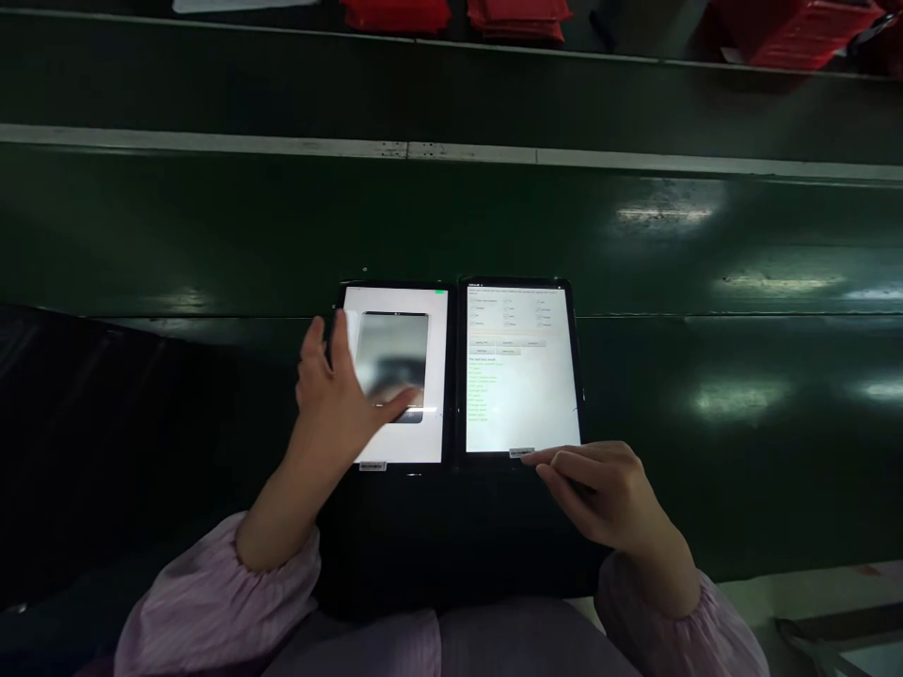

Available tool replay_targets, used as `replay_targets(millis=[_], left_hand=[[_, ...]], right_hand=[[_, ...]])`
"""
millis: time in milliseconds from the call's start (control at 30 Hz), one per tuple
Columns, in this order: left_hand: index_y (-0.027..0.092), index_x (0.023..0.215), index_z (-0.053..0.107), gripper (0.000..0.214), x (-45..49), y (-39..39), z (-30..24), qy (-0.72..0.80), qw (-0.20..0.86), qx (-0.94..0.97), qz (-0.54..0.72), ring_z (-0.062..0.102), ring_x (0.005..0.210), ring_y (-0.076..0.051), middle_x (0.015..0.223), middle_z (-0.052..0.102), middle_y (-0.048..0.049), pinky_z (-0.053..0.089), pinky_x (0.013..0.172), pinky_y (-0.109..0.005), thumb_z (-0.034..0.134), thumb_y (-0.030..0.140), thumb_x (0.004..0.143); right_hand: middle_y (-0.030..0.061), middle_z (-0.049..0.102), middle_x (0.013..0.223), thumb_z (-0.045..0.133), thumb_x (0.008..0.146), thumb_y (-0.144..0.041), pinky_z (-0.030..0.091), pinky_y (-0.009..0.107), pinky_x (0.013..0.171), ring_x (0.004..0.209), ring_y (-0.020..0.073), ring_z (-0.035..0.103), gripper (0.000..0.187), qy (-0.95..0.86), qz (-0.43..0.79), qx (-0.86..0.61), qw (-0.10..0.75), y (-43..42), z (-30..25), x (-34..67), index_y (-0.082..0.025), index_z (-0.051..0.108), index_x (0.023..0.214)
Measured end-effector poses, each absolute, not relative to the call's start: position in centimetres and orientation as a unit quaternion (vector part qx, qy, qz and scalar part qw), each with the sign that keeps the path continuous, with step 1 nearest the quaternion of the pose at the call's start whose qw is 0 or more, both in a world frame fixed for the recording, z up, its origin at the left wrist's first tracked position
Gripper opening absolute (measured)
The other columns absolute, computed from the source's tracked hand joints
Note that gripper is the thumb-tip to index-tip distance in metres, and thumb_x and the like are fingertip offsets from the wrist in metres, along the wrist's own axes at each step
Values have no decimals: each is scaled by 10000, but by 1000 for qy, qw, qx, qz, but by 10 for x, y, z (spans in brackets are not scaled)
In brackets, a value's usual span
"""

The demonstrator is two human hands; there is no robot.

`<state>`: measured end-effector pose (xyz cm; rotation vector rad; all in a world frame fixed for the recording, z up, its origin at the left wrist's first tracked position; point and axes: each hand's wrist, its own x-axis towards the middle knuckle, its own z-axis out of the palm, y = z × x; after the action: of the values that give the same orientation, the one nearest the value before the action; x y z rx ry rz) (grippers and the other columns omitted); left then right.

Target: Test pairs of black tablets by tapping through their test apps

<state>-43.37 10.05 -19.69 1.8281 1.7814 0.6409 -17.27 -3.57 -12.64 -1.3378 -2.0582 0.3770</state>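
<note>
A dark green table (734, 357) fills most of the view, its glossy top catching pale streaks of light (the brightest lie on the right) and crossed by a thin seam. Beyond it runs a long pale strip (246, 143), and past that a dark band (282, 80) edged with a thinner line. Red stacks (797, 36) sit along the far edge. At lower right, a patch of light floor (783, 599) shows; the left side sinks into shadow.
</note>
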Motion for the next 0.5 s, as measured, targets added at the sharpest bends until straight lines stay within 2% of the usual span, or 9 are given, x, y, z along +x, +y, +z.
replay_targets(millis=[100,200,267,367,500], left_hand=[[223,1734,260,1322,-429,96,-197,626,249,697,246,106,1714,-547,1841,185,-251,248,1299,-802,894,667,663],[234,1748,228,1196,-445,98,-197,618,284,674,287,159,1718,-508,1835,202,-247,355,1279,-758,795,672,792],[207,1752,222,1082,-461,103,-199,625,315,649,300,249,1696,-501,1813,236,-266,400,1269,-732,718,615,881],[195,1747,241,1037,-478,107,-204,657,336,610,290,376,1635,-526,1777,296,-282,445,1237,-742,714,547,893],[173,1726,309,1043,-476,104,-208,675,324,612,257,265,1675,-547,1769,323,-275,482,1196,-765,719,592,863]], right_hand=[[32,856,788,561,1074,-105,577,171,512,680,154,842,375,-779,135,-525,316,-40,-126,-170,-208,664,729],[30,858,792,553,1077,-119,575,187,504,655,150,830,377,-777,133,-536,304,-44,-126,-168,-215,679,735],[29,861,798,552,1085,-132,552,183,484,578,124,787,396,-775,128,-542,299,-45,-127,-168,-214,671,717],[34,868,816,547,1099,-147,491,188,420,402,71,625,419,-769,102,-559,293,-43,-128,-167,-205,675,704],[36,878,859,530,1117,-174,375,193,330,310,30,431,403,-753,62,-591,282,-37,-130,-165,-200,758,785]])
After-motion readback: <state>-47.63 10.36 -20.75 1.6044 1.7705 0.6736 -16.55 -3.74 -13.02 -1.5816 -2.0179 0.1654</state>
